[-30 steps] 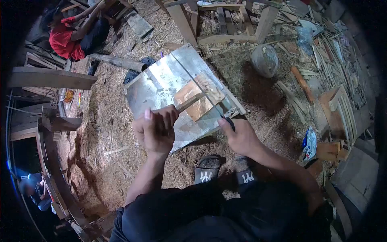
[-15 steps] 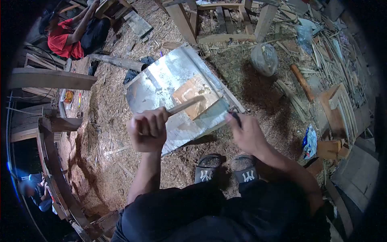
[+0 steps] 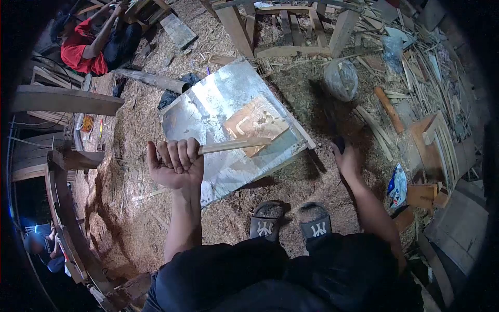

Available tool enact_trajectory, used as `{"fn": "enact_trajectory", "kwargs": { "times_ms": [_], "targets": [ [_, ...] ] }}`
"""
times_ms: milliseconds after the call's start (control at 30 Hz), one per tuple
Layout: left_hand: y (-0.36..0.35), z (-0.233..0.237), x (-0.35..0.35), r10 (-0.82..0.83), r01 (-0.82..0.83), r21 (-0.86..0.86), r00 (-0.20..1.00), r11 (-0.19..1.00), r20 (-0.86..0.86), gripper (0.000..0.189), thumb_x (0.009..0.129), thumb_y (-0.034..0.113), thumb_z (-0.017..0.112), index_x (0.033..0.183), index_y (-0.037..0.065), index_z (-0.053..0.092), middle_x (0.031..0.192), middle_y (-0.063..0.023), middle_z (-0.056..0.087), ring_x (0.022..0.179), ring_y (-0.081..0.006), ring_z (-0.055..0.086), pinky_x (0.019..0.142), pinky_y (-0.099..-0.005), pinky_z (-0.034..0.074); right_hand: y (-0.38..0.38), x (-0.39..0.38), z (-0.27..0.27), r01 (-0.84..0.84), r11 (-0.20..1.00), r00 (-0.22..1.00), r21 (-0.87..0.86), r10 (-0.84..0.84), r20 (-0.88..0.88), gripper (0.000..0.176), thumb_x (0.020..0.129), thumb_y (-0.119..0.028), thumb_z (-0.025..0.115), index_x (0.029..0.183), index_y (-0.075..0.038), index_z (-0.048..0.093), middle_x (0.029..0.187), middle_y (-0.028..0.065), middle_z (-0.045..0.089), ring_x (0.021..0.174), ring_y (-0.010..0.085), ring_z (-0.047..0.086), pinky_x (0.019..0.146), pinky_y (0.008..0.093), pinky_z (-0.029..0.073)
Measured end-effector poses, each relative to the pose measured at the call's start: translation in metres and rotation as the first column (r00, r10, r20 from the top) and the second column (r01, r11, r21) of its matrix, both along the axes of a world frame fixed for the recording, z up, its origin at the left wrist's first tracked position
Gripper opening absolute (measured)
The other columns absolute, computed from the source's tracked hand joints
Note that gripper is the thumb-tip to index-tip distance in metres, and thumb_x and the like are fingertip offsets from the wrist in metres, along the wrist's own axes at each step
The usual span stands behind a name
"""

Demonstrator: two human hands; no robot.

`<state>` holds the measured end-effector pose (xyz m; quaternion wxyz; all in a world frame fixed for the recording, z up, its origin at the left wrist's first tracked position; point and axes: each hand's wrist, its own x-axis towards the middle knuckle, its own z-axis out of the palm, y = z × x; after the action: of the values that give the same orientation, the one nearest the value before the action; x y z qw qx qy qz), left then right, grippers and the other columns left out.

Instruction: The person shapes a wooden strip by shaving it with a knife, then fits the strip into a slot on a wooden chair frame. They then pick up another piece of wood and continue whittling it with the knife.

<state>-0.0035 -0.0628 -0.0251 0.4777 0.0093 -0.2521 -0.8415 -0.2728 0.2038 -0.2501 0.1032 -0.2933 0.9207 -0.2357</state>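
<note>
Loosely gripped, slender pale-wood stick (image 3: 236,145).

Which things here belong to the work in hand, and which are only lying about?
Seemingly in use:
wooden stick, in the left hand
dark-handled tool, in the right hand
probably the wide board, with a small brown board on it

Apparently just lying about:
plastic bag
blue-and-white packet
reddish wood piece

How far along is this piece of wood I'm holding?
The wooden stick already looks roughly shaped, its far end seemingly rounded. Your left hand grips it; your right hand holds a dark-handled tool away from it. Probably unfinished, with both in hand; how much remains, I can't tell.
</note>
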Motion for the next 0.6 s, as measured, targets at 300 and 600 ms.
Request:
{"fn": "enact_trajectory", "kwargs": {
  "times_ms": [300, 600],
  "targets": [
    [0.0, -0.007, -0.011, 0.022, -0.026, 0.173, 1.0, 0.985, 0.022, 0.057, 0.104, 0.031, 0.032, 0.049, 0.018, 0.027, 0.038, 0.0016, 0.022, 0.033, -0.0113, 0.017, 0.044, -0.0273, 0.024, -0.063, 0.029, 0.134, -0.312, 0.696, 0.789, -0.647, 0.569, 0.232, 0.039, 0.086, -0.012, 0.074, 0.124, -0.005, 0.065, 0.105, 0.0131, 0.069, 0.094, 0.0206, 0.067, 0.081, 0.0329, 0.054],
    [0.006, -0.015, -0.033, -0.034, -0.001, 0.356, 0.995, 0.935, 0.091, 0.052, 0.104, 0.019, 0.035, 0.053, 0.016, 0.029, 0.043, 0.0027, 0.021, 0.038, -0.0109, 0.02, 0.048, -0.0261, 0.027, -0.082, 0.058, 0.158, -0.107, 0.57, 0.673, -0.815, 0.645, 0.363, 0.023, 0.091, -0.011, 0.069, 0.112, -0.001, 0.07, 0.095, 0.0097, 0.071, 0.079, 0.0119, 0.065, 0.07, 0.0254, 0.052]
  ]
}}
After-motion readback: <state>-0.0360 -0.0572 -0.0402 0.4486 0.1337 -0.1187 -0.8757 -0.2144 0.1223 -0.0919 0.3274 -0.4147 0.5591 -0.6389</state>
